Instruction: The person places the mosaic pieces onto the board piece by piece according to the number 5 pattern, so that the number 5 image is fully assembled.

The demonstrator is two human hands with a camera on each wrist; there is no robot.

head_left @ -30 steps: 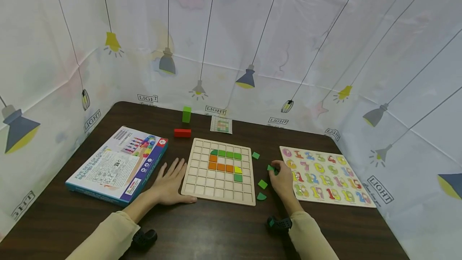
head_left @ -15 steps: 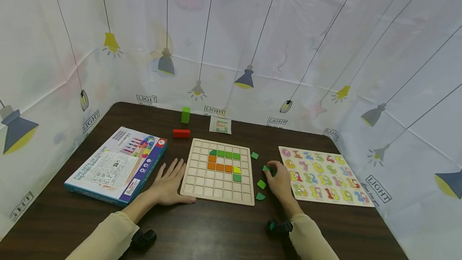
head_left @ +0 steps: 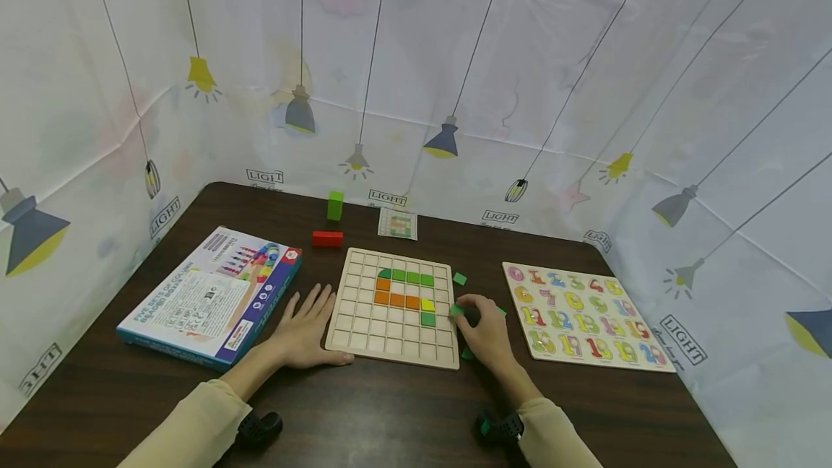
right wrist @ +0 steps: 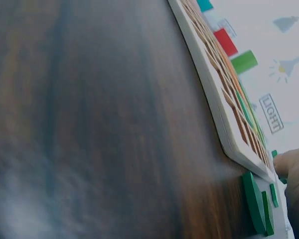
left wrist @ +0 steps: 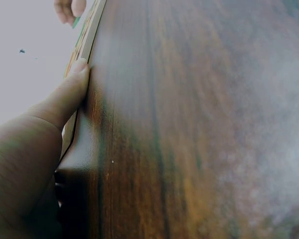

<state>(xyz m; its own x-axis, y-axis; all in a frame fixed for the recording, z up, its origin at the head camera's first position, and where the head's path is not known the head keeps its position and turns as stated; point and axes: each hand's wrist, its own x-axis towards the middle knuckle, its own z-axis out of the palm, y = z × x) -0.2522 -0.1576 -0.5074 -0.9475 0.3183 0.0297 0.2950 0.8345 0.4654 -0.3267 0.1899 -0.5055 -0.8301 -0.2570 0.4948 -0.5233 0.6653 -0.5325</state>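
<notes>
The wooden grid board (head_left: 370, 338) lies mid-table, with green, orange and yellow tiles set in some of its squares. Fingers spread, my left hand (head_left: 300, 338) rests on the table at the board's left; its thumb (left wrist: 72, 87) touches the near edge in the left wrist view. At the board's right edge, my right hand (head_left: 486, 331) pinches a small green tile (head_left: 457, 310) between thumb and fingers. Other green tiles lie around that hand: a square one (head_left: 459, 279) farther back, one (head_left: 501, 312) past the knuckles, and one (head_left: 466, 354) partly hidden by the hand.
A boxed game (head_left: 208, 295) lies at left, and a number puzzle board (head_left: 585, 361) at right. Behind the grid board are a red block (head_left: 328, 239), an upright green block (head_left: 334, 206) and a small pattern card (head_left: 398, 224). A printed curtain (head_left: 552, 56) surrounds the table.
My right hand has moved left from beside the number puzzle to the grid board's right edge, carrying a green tile. The left hand has stayed in place.
</notes>
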